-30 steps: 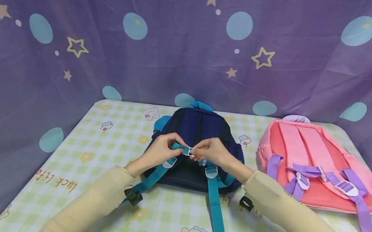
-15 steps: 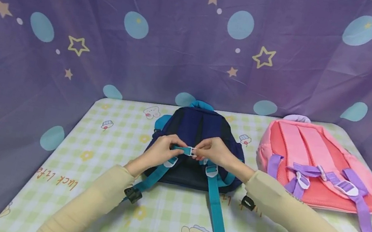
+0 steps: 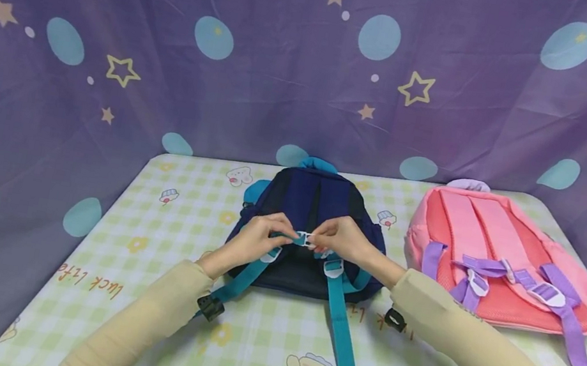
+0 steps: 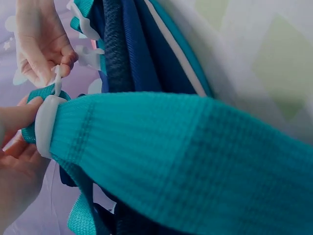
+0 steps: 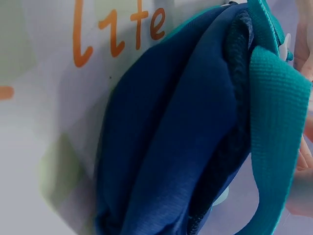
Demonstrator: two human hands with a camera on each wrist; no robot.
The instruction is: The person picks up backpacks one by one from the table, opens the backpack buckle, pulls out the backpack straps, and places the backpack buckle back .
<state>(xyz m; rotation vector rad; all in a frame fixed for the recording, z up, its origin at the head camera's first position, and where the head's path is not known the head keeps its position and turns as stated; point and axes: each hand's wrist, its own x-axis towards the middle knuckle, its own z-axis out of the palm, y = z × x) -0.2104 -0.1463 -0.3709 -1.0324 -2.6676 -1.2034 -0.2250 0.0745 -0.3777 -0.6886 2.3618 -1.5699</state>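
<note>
A dark blue backpack (image 3: 300, 194) with teal straps lies back side up on the table. Over its lower middle, my left hand (image 3: 254, 241) pinches a short teal strap (image 3: 299, 239) close to its white plastic buckle (image 3: 304, 240). From the other side, my right hand (image 3: 343, 240) pinches the free end of that buckle between thumb and fingertips. In the left wrist view, a white strap adjuster (image 4: 46, 126) sits beside my left fingers, and another white clip (image 4: 90, 58) hangs near my right hand. The right wrist view shows mostly the bag's side and a teal strap (image 5: 279, 112).
To the right lies a pink backpack (image 3: 484, 225) with purple straps, one strap (image 3: 584, 361) trailing to the table's right side. A long teal strap end (image 3: 341, 340) hangs forward over the checked tablecloth (image 3: 173, 344). A purple curtain (image 3: 260, 106) stands behind.
The white buckle has shifted slightly to the right, and my left fingertips have come closer to it. My right hand keeps its pinch; both backpacks lie as before.
</note>
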